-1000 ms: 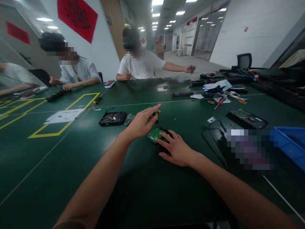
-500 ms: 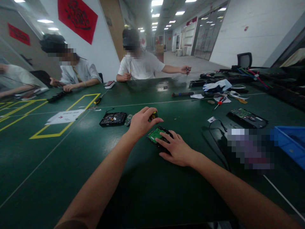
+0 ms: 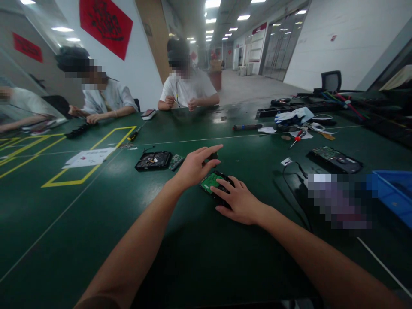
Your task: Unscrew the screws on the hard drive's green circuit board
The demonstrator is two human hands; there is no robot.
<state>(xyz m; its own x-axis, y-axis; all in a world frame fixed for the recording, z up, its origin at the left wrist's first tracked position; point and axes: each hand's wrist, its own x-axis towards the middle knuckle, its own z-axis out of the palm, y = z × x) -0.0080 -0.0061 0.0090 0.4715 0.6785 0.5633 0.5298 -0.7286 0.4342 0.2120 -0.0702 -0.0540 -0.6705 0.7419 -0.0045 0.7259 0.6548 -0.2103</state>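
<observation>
In the head view, my left hand (image 3: 193, 169) is above the far left edge of a hard drive (image 3: 209, 183), thumb and forefinger around a small screwdriver (image 3: 215, 154). Most of that tool is hidden behind the fingers. The drive lies on the green table with its green circuit board facing up. Across its right part spreads my right hand (image 3: 240, 201), fingers on top and thumb along the near side, holding it. Left of my left hand are an opened black drive (image 3: 153, 161) and a loose circuit board (image 3: 176, 162).
On the right are another hard drive (image 3: 334, 159), a blue bin (image 3: 391, 193), a cable (image 3: 285, 176) and a red screwdriver (image 3: 298, 138). A yellow-black screwdriver (image 3: 133, 134) and a paper sheet (image 3: 88, 158) lie left. Several people sit across the table.
My left forefinger has straightened and now covers more of the screwdriver. My right hand stays on the drive. The person opposite has drawn an outstretched arm back in.
</observation>
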